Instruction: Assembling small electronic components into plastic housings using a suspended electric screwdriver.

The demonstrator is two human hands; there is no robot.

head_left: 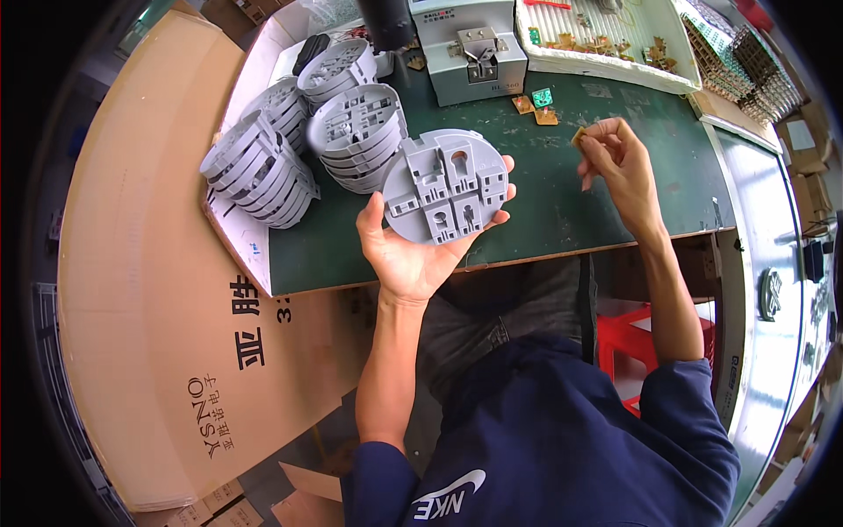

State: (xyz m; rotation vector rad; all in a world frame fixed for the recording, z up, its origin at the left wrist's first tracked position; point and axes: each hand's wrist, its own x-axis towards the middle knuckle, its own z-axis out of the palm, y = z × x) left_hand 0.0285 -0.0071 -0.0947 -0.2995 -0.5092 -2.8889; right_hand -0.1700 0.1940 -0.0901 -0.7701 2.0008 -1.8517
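Note:
My left hand [408,263] grips a round grey plastic housing [452,195] by its edge, above the front of the green table. The housing is tilted so that its moulded slots and openings face up. To the right, my right hand [623,167] pinches a small brownish circuit board [578,136] between thumb and fingertips, apart from the housing. Most of that board is hidden by the fingers. Beyond it on the tabletop lie two loose brown circuit boards [546,116] and a green one [542,97].
Stacks of similar grey housings [356,132] stand at the left, close to my left hand. A grey bench machine [479,61] sits at the back. Right of it is a white foam tray [615,77] holding small boards. Large cardboard [149,290] fills the left side; a red stool [625,338] is below right.

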